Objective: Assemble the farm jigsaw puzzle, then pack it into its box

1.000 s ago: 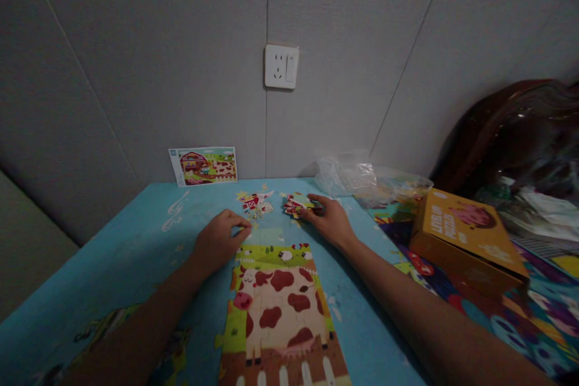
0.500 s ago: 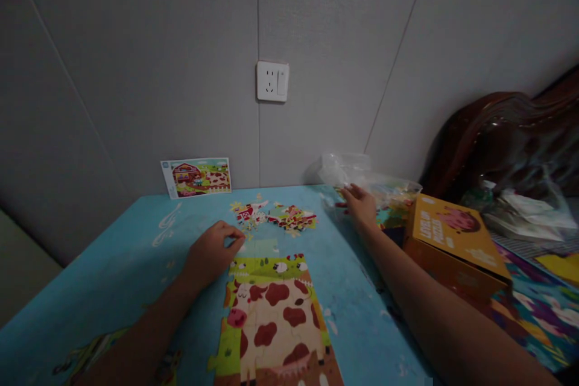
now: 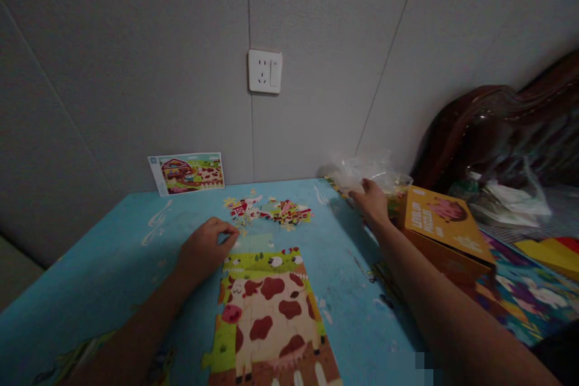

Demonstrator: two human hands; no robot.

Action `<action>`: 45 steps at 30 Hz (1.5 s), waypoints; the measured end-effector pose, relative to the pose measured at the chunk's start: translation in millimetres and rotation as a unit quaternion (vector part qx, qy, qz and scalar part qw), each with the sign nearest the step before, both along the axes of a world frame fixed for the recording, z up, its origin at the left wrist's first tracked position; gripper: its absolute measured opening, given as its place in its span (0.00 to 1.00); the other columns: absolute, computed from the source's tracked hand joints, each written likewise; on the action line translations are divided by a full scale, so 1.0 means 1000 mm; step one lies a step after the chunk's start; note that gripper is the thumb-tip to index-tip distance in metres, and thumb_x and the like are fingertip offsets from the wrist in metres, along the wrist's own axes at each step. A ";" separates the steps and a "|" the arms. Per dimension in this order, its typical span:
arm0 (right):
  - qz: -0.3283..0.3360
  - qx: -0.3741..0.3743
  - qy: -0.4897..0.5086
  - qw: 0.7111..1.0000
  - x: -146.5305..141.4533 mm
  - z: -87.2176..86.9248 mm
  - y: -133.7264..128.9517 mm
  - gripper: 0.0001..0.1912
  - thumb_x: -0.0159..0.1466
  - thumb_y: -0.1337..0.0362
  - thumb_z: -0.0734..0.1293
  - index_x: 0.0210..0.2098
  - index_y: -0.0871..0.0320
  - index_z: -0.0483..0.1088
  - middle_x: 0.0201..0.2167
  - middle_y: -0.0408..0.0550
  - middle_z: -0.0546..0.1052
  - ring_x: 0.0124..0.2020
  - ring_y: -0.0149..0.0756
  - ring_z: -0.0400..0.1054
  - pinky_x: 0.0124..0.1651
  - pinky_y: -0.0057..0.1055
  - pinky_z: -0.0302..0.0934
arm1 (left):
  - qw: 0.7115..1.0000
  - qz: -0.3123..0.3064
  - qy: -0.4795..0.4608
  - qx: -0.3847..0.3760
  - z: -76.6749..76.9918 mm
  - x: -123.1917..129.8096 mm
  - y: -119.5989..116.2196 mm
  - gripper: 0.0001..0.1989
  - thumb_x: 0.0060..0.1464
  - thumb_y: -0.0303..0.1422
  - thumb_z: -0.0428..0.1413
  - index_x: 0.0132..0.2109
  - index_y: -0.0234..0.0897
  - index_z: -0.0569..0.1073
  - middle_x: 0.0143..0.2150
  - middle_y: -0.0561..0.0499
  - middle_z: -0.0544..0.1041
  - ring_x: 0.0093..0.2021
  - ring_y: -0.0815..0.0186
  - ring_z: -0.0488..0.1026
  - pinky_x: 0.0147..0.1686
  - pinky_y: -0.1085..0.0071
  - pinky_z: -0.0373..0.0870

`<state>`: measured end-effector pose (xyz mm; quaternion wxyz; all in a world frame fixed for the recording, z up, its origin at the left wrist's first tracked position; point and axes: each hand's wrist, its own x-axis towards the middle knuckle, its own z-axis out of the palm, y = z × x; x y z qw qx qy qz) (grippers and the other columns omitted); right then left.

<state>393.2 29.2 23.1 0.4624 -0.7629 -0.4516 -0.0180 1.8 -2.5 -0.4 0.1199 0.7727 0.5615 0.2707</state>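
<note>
Orange box (image 3: 446, 217), clear bag (image 3: 373, 172) near right hand (image 3: 373, 202)

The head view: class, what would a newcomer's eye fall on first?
Probably the partly joined cow puzzle, low in the middle of the blue table. Next, the bright orange box at the right, beside the right forearm, and the white wall socket alone on the grey wall.

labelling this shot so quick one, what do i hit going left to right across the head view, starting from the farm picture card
Farm picture card → loose puzzle pieces → right hand → orange box → yellow item at the right edge
</note>
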 end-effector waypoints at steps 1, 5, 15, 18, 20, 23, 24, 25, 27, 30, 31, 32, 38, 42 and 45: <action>-0.009 0.006 0.001 1.000 -0.001 -0.002 0.002 0.30 0.51 0.68 0.65 0.53 0.69 0.69 0.50 0.65 0.75 0.53 0.53 0.69 0.56 0.47 0.59 | 1.000 -0.003 0.001 0.001 -0.001 -0.001 0.001 0.14 0.55 0.40 0.49 0.36 0.40 0.77 0.40 0.49 0.75 0.41 0.62 0.72 0.44 0.66 0.66; -0.054 0.075 -0.009 0.996 -0.003 0.013 0.001 0.27 0.56 0.69 0.60 0.54 0.70 0.69 0.48 0.62 0.76 0.52 0.48 0.70 0.58 0.44 0.59 | 1.000 -0.009 0.000 0.001 -0.002 -0.002 0.002 0.14 0.55 0.40 0.49 0.36 0.40 0.77 0.40 0.49 0.75 0.41 0.62 0.72 0.44 0.66 0.66; -0.041 0.477 -0.097 0.873 -0.005 0.072 -0.034 0.27 0.60 0.66 0.57 0.59 0.63 0.63 0.54 0.54 0.72 0.52 0.40 0.70 0.54 0.40 0.66 | 1.000 0.003 0.004 -0.002 0.000 0.000 0.001 0.14 0.55 0.40 0.49 0.35 0.40 0.77 0.40 0.50 0.75 0.41 0.62 0.72 0.43 0.68 0.65; -0.017 0.420 -0.054 0.906 -0.004 0.059 -0.027 0.28 0.58 0.67 0.58 0.57 0.68 0.65 0.52 0.57 0.74 0.49 0.41 0.72 0.52 0.39 0.67 | 1.000 0.005 0.003 0.001 -0.001 0.000 0.001 0.13 0.55 0.40 0.49 0.36 0.40 0.77 0.40 0.50 0.75 0.40 0.63 0.72 0.42 0.68 0.66; -0.017 0.296 -0.038 0.954 -0.004 0.046 -0.020 0.27 0.57 0.68 0.58 0.56 0.69 0.67 0.50 0.58 0.76 0.48 0.42 0.73 0.52 0.40 0.66 | 1.000 0.002 0.004 0.004 -0.001 -0.001 0.001 0.13 0.55 0.40 0.50 0.36 0.41 0.77 0.40 0.50 0.75 0.39 0.63 0.73 0.42 0.68 0.66; 0.001 0.044 -0.049 0.998 -0.005 0.025 -0.010 0.25 0.57 0.68 0.60 0.53 0.67 0.71 0.44 0.59 0.78 0.47 0.46 0.73 0.52 0.42 0.64 | 1.000 -0.002 0.003 0.005 -0.001 -0.001 0.001 0.13 0.54 0.39 0.50 0.35 0.41 0.78 0.40 0.50 0.76 0.40 0.63 0.73 0.42 0.68 0.66; 0.017 -0.010 -0.053 0.998 -0.007 0.020 -0.009 0.26 0.56 0.68 0.61 0.53 0.67 0.71 0.42 0.60 0.79 0.46 0.48 0.73 0.52 0.43 0.64 | 1.000 -0.001 0.003 0.004 -0.001 -0.001 0.001 0.13 0.54 0.39 0.50 0.35 0.41 0.78 0.40 0.50 0.76 0.40 0.63 0.73 0.41 0.68 0.66; 0.033 -0.044 -0.061 0.997 -0.010 0.015 -0.008 0.27 0.54 0.69 0.62 0.54 0.68 0.71 0.40 0.60 0.79 0.45 0.49 0.73 0.52 0.44 0.64 | 1.000 0.000 0.003 0.003 -0.001 -0.001 0.001 0.13 0.54 0.39 0.50 0.35 0.41 0.78 0.40 0.50 0.76 0.40 0.63 0.73 0.41 0.68 0.67; 0.041 -0.075 -0.095 0.992 -0.018 0.011 -0.010 0.32 0.53 0.69 0.64 0.58 0.68 0.66 0.38 0.61 0.80 0.45 0.52 0.73 0.52 0.47 0.62 | 1.000 0.002 0.001 0.005 0.000 0.000 0.000 0.13 0.54 0.39 0.50 0.35 0.40 0.78 0.40 0.49 0.76 0.39 0.62 0.73 0.41 0.67 0.67; -0.016 -0.115 -0.176 0.977 -0.031 0.014 -0.017 0.37 0.54 0.65 0.65 0.63 0.65 0.59 0.42 0.67 0.76 0.48 0.59 0.69 0.49 0.56 0.59 | 1.000 0.000 -0.007 0.015 0.000 0.000 -0.001 0.12 0.54 0.38 0.50 0.35 0.40 0.78 0.39 0.49 0.76 0.40 0.62 0.72 0.42 0.67 0.67; -0.041 -0.118 -0.199 0.972 -0.035 0.017 -0.020 0.36 0.55 0.64 0.65 0.63 0.64 0.59 0.45 0.69 0.75 0.49 0.62 0.67 0.48 0.58 0.59 | 1.000 -0.001 -0.009 0.015 0.000 0.000 -0.001 0.12 0.54 0.38 0.50 0.35 0.41 0.78 0.39 0.49 0.76 0.40 0.62 0.72 0.43 0.67 0.67; -0.057 -0.113 -0.213 0.969 -0.038 0.020 -0.021 0.35 0.55 0.62 0.65 0.62 0.63 0.61 0.46 0.70 0.74 0.50 0.64 0.66 0.47 0.59 0.58 | 1.000 -0.001 -0.010 0.015 0.000 0.000 -0.001 0.12 0.54 0.37 0.50 0.35 0.41 0.78 0.39 0.49 0.76 0.40 0.63 0.72 0.43 0.67 0.67; 0.192 -0.030 -0.206 0.959 -0.072 0.021 -0.022 0.17 0.61 0.62 0.61 0.44 0.61 0.76 0.31 0.51 0.77 0.35 0.40 0.70 0.46 0.37 0.62 | 1.000 -0.017 -0.009 0.012 0.000 0.000 -0.002 0.11 0.54 0.37 0.52 0.36 0.41 0.78 0.39 0.49 0.75 0.41 0.62 0.72 0.44 0.66 0.66; 0.329 -0.017 -0.247 0.911 -0.108 0.008 -0.028 0.23 0.61 0.53 0.64 0.51 0.58 0.72 0.45 0.55 0.74 0.47 0.45 0.67 0.52 0.40 0.59 | 0.998 -0.064 -0.007 0.027 0.001 0.002 -0.005 0.09 0.52 0.36 0.56 0.38 0.40 0.79 0.38 0.48 0.75 0.43 0.61 0.71 0.49 0.64 0.64; 0.381 -0.066 -0.269 0.882 -0.123 -0.003 -0.030 0.30 0.59 0.50 0.67 0.58 0.55 0.67 0.54 0.57 0.70 0.53 0.49 0.62 0.56 0.44 0.56 | 0.996 -0.084 -0.003 0.034 0.002 0.004 -0.007 0.10 0.50 0.35 0.58 0.40 0.40 0.79 0.38 0.47 0.75 0.44 0.60 0.70 0.50 0.62 0.63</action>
